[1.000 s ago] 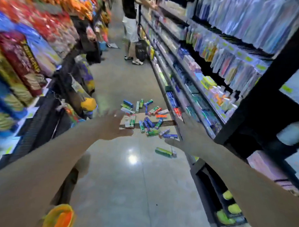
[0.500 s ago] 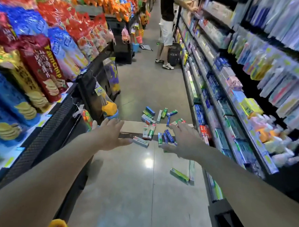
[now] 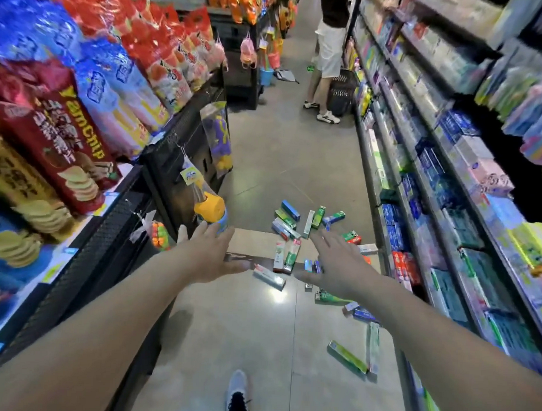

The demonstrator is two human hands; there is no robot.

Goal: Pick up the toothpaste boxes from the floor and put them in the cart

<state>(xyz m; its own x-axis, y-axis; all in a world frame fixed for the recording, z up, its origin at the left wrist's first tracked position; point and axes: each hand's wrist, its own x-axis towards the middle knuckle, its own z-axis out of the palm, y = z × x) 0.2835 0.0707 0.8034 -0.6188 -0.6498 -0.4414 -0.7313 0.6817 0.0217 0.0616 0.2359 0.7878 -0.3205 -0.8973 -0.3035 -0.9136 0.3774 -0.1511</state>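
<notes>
Several toothpaste boxes (image 3: 288, 251) in green, blue, white and red lie scattered on the aisle floor ahead. Two more green boxes (image 3: 348, 356) lie nearer me, by the foot of the right shelf. My left hand (image 3: 210, 254) is stretched forward over the floor, fingers straight, holding nothing. My right hand (image 3: 338, 264) reaches out the same way, fingers spread, above the near edge of the pile and hiding a few boxes. Neither hand touches a box. No cart is in view.
Snack shelves (image 3: 90, 126) line the left side. Toothpaste and toiletry shelves (image 3: 450, 194) line the right. A person in white shorts (image 3: 327, 52) stands farther down the aisle beside a black basket (image 3: 341, 93). My shoe (image 3: 237, 387) shows at the bottom.
The view has moved closer to the pile and tilted down; my shoe has come into view. Both hands stay stretched out with straight fingers.
</notes>
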